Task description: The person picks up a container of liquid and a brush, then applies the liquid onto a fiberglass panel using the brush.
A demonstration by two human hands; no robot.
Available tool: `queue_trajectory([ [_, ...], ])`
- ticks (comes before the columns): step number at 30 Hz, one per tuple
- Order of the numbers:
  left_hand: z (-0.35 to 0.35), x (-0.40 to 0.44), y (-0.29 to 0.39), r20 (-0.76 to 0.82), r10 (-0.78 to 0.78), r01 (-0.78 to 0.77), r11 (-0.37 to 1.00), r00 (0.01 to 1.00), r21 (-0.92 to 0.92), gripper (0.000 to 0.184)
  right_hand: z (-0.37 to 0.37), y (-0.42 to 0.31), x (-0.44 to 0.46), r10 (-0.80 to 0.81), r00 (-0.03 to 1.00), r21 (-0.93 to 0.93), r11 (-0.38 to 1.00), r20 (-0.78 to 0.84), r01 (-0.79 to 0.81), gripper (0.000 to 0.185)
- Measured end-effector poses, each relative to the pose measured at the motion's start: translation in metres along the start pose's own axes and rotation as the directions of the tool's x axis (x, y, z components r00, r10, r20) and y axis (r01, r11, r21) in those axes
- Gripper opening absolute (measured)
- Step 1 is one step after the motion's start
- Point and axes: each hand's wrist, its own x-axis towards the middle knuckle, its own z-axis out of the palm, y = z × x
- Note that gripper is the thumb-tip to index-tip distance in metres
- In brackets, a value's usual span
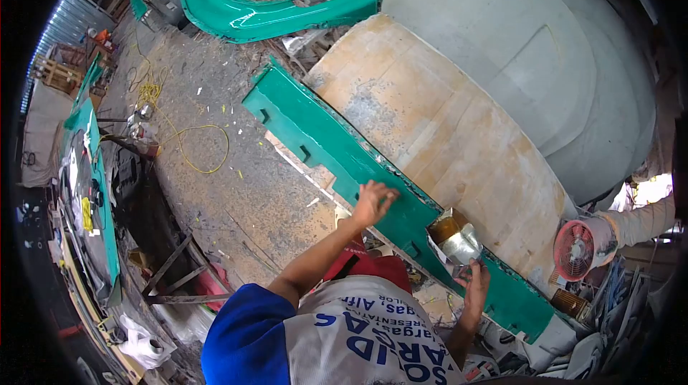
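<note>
A long green panel with small raised blocks along one edge lies diagonally in front of me. My left hand is over its middle, fingers apart and somewhat bent, with nothing visible in them. Whether the fingertips touch the green surface I cannot tell. My right hand is closed on the near edge of a shiny metal tin, open at the top and brownish inside. The tin is tilted above the panel's right part.
A large tan board lies beyond the panel, with big pale curved shells behind it. A red round fan with a duct stands right. Another curved green part is at the back. Yellow cable lies on the floor.
</note>
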Motion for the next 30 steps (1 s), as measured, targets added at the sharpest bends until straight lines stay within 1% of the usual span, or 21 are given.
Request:
queue_trajectory([
  [2,-0.019,0.018,-0.056,-0.102,-0.036,0.025,0.994,0.994,-0.107,0.012,0.008,-0.002,-0.001,0.006,1.000,-0.009,1.000,-0.008,-0.006,0.042],
  [4,-0.065,0.038,-0.086,-0.247,-0.092,0.079,0.995,0.964,-0.064,0.008,0.018,-0.006,-0.002,0.002,0.999,0.015,1.000,-0.049,-0.001,0.047],
  [6,-0.101,0.052,-0.129,-0.328,-0.103,0.067,0.991,0.939,-0.119,0.008,0.022,-0.005,-0.001,-0.001,0.999,0.001,1.000,-0.049,0.001,0.046],
  [8,-0.135,0.066,-0.169,-0.410,-0.065,0.043,0.997,0.910,-0.063,0.010,0.028,-0.004,0.000,-0.008,0.999,-0.015,1.000,-0.053,0.007,0.045],
  [10,-0.168,0.073,-0.184,-0.480,-0.110,0.110,0.993,0.870,-0.028,0.008,0.036,-0.003,0.000,-0.014,0.999,0.014,1.000,-0.046,0.015,0.045],
  [11,-0.176,0.075,-0.169,-0.473,-0.109,0.106,0.994,0.874,-0.034,0.008,0.041,-0.004,0.000,-0.014,0.998,0.015,1.000,-0.058,0.015,0.045],
  [12,-0.185,0.075,-0.146,-0.480,-0.048,0.167,0.964,0.876,0.209,0.008,0.047,-0.006,-0.001,-0.014,0.999,0.016,1.000,-0.047,0.015,0.045],
  [13,-0.185,0.072,-0.131,-0.473,0.017,0.218,0.873,0.881,0.436,0.009,0.050,-0.006,-0.002,-0.014,0.999,0.016,1.000,-0.037,0.015,0.045],
  [14,-0.163,0.062,-0.142,-0.380,0.136,0.091,0.848,0.915,0.521,0.010,0.051,-0.001,0.001,-0.017,0.999,0.021,1.000,-0.038,0.018,0.046],
  [15,-0.138,0.053,-0.138,-0.301,0.250,-0.049,0.836,0.920,0.546,0.013,0.055,-0.002,0.001,-0.015,0.999,0.023,1.000,-0.047,0.016,0.046],
  [16,-0.119,0.039,-0.118,-0.119,0.200,-0.113,0.854,0.972,0.508,0.021,0.059,-0.004,0.001,-0.007,0.999,0.023,1.000,-0.033,0.007,0.046],
  [18,-0.061,0.013,-0.087,-0.028,0.265,-0.219,0.848,0.964,0.482,0.028,0.059,0.001,0.004,0.016,0.999,0.026,1.000,-0.040,-0.015,0.052],
  [20,-0.025,-0.007,-0.045,0.004,0.333,-0.311,0.876,0.943,0.369,0.028,0.059,0.002,0.004,0.017,0.999,0.022,1.000,-0.032,-0.016,0.052],
  [21,-0.021,-0.012,-0.030,0.001,0.333,-0.310,0.875,0.943,0.373,0.028,0.059,0.001,0.006,0.015,1.000,0.019,1.000,-0.023,-0.014,0.052],
  [23,-0.021,-0.015,-0.009,0.135,0.183,-0.191,0.980,0.974,0.056,0.026,0.055,0.001,0.009,-0.005,1.000,-0.010,1.000,-0.013,0.004,0.051],
  [24,-0.027,-0.009,-0.020,0.062,0.110,-0.112,0.993,0.992,0.025,0.019,0.052,0.002,0.008,-0.016,1.000,-0.042,0.999,-0.009,0.016,0.051],
  [25,-0.036,0.003,-0.040,-0.036,0.069,-0.075,0.981,0.997,-0.181,0.016,0.048,0.005,0.008,-0.015,1.000,-0.038,0.999,-0.006,0.015,0.051],
  [26,-0.050,0.017,-0.065,-0.125,0.010,-0.057,0.922,0.992,-0.383,0.012,0.044,0.007,0.010,-0.018,1.000,-0.026,0.999,0.002,0.018,0.053],
  [27,-0.063,0.024,-0.098,-0.199,-0.047,0.002,0.976,0.979,-0.218,0.010,0.040,0.007,0.012,-0.025,1.000,-0.014,1.000,0.008,0.025,0.054],
  [28,-0.076,0.029,-0.123,-0.281,-0.086,0.074,0.996,0.956,-0.053,0.010,0.038,0.005,0.011,-0.030,0.999,-0.009,0.999,0.009,0.031,0.054],
  [30,-0.109,0.037,-0.109,-0.345,-0.101,0.187,0.956,0.933,0.225,0.012,0.034,-0.003,0.005,-0.009,1.000,-0.025,1.000,0.013,0.009,0.058],
])
